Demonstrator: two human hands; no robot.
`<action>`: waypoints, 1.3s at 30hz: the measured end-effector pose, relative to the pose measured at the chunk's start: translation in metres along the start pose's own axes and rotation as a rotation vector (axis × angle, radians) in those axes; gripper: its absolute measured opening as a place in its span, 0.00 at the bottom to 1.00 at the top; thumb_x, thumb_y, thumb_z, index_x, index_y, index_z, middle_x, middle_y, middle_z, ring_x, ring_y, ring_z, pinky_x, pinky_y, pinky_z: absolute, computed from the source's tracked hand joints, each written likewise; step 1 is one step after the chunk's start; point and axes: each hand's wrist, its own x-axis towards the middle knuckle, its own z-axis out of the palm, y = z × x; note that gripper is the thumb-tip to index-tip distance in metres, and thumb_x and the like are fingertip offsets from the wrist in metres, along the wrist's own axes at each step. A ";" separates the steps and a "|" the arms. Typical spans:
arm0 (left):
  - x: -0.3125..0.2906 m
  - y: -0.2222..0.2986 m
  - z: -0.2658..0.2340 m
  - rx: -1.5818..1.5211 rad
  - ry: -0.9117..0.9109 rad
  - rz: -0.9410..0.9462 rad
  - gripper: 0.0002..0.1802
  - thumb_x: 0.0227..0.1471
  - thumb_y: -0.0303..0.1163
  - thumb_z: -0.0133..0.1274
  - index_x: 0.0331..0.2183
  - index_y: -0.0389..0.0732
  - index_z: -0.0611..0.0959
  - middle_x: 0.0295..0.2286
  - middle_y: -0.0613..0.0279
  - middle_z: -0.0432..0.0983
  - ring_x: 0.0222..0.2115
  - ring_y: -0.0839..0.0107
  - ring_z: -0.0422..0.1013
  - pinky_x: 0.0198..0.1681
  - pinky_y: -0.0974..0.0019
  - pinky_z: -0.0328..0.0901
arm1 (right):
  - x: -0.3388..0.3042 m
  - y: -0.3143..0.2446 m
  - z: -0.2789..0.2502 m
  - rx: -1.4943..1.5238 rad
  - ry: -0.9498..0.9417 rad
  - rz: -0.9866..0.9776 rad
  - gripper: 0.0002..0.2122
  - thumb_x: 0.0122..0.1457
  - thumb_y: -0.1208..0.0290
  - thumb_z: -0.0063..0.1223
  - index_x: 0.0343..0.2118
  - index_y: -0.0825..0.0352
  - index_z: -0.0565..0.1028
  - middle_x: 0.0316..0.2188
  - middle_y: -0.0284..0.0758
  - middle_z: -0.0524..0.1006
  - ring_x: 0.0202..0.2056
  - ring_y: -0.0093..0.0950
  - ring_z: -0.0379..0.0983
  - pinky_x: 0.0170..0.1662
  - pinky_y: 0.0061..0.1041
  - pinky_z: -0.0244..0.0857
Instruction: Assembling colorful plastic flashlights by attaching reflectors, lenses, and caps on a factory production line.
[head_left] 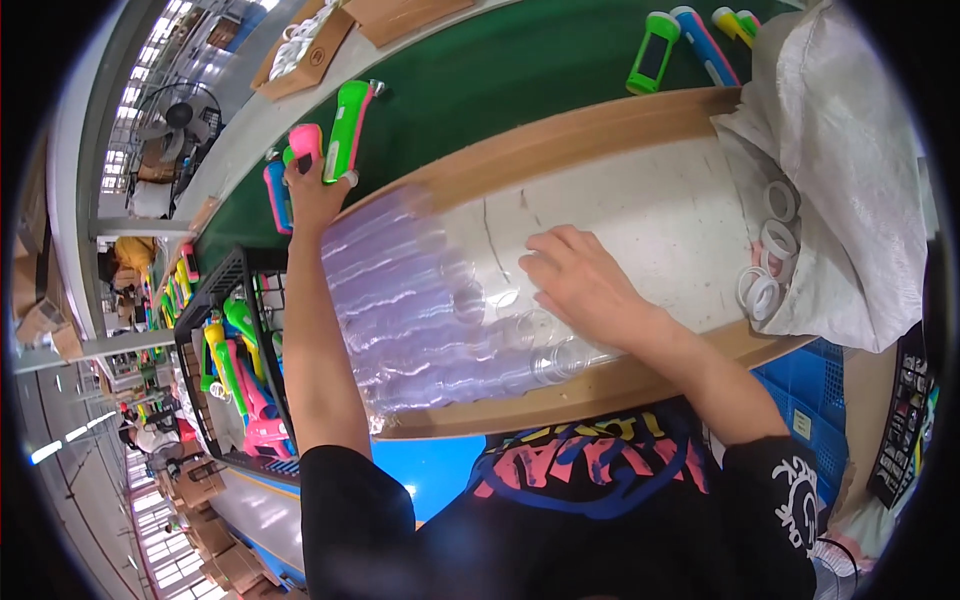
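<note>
L hand (pixel 315 192) on pink plastic torch (pixel 305 138), grip unclear; R hand (pixel 584 278) half-spread. Clear plastic tubes (pixel 400 300) left @ brown cardboard tray's (pixel 600 133) L edge.

It was a factory workshop: matching bright torches (pixel 347 130) dotted the green bench (pixel 450 115), an open carton (pixel 316 62) of white parts (pixel 293 48) sat along its far edge, and a fan (pixel 179 114) and stacked boxes (pixel 208 535) stood past its left edge.
</note>
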 end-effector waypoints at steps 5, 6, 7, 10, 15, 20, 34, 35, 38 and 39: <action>-0.025 0.035 -0.022 0.084 0.106 0.038 0.30 0.35 0.49 0.60 0.40 0.41 0.79 0.52 0.36 0.51 0.53 0.40 0.51 0.53 0.45 0.51 | 0.034 -0.018 0.029 -0.071 -0.245 0.091 0.16 0.40 0.72 0.62 0.33 0.70 0.72 0.34 0.40 0.69 0.41 0.37 0.63 0.45 0.34 0.58; -0.030 0.043 -0.027 0.096 0.101 0.041 0.27 0.36 0.47 0.60 0.40 0.43 0.80 0.52 0.39 0.51 0.53 0.43 0.51 0.52 0.45 0.52 | 0.033 -0.021 0.036 -0.095 -0.229 0.118 0.16 0.40 0.71 0.62 0.33 0.71 0.72 0.33 0.41 0.69 0.40 0.37 0.63 0.44 0.34 0.59; -0.037 0.050 -0.033 0.089 0.106 0.041 0.27 0.36 0.47 0.60 0.40 0.43 0.80 0.52 0.39 0.51 0.53 0.43 0.51 0.52 0.45 0.52 | 0.032 -0.025 0.041 -0.116 -0.214 0.147 0.16 0.40 0.71 0.63 0.32 0.71 0.72 0.33 0.41 0.68 0.39 0.37 0.64 0.43 0.34 0.59; -0.058 0.075 -0.054 -0.177 0.176 0.025 0.23 0.40 0.43 0.61 0.39 0.42 0.80 0.51 0.40 0.53 0.52 0.44 0.53 0.50 0.48 0.55 | 0.030 -0.031 0.045 -0.103 -0.136 0.189 0.15 0.40 0.71 0.63 0.30 0.71 0.72 0.32 0.43 0.68 0.39 0.39 0.64 0.42 0.33 0.60; -0.086 0.118 -0.088 -0.517 0.210 0.000 0.21 0.43 0.38 0.59 0.40 0.38 0.79 0.49 0.42 0.57 0.53 0.51 0.54 0.51 0.58 0.57 | 0.021 -0.023 0.046 0.093 -0.006 0.184 0.10 0.43 0.74 0.59 0.28 0.69 0.71 0.28 0.42 0.71 0.34 0.38 0.68 0.38 0.33 0.62; -0.124 0.135 -0.117 -0.924 0.071 -0.047 0.26 0.46 0.40 0.53 0.45 0.33 0.75 0.51 0.52 0.60 0.52 0.62 0.57 0.54 0.61 0.52 | -0.003 0.009 -0.022 0.578 0.092 0.492 0.05 0.48 0.78 0.55 0.27 0.70 0.72 0.20 0.32 0.74 0.25 0.19 0.70 0.28 0.20 0.63; -0.156 0.172 -0.112 -0.973 -0.144 -0.119 0.32 0.45 0.47 0.54 0.46 0.33 0.73 0.48 0.52 0.63 0.50 0.62 0.59 0.53 0.61 0.52 | -0.041 0.030 -0.059 0.422 0.195 0.512 0.08 0.45 0.80 0.56 0.29 0.71 0.71 0.22 0.36 0.70 0.23 0.24 0.67 0.29 0.23 0.62; -0.161 0.167 -0.113 -1.049 -0.156 -0.119 0.31 0.46 0.46 0.53 0.46 0.32 0.73 0.48 0.52 0.63 0.49 0.63 0.59 0.53 0.62 0.52 | -0.049 0.032 -0.067 0.372 0.174 0.499 0.08 0.45 0.80 0.56 0.29 0.71 0.71 0.22 0.36 0.70 0.23 0.25 0.68 0.29 0.24 0.62; -0.171 0.166 -0.108 -1.085 -0.121 -0.063 0.41 0.45 0.51 0.54 0.51 0.28 0.66 0.45 0.56 0.67 0.46 0.68 0.63 0.51 0.66 0.55 | -0.085 0.035 -0.095 0.086 0.148 0.447 0.08 0.45 0.81 0.53 0.31 0.70 0.71 0.23 0.39 0.70 0.25 0.32 0.69 0.31 0.27 0.63; -0.171 0.169 -0.112 -1.089 -0.125 -0.057 0.41 0.45 0.51 0.54 0.51 0.28 0.66 0.45 0.56 0.67 0.46 0.68 0.63 0.51 0.66 0.55 | -0.094 0.033 -0.106 0.007 0.145 0.420 0.09 0.45 0.82 0.53 0.31 0.70 0.71 0.24 0.40 0.71 0.27 0.34 0.70 0.33 0.28 0.63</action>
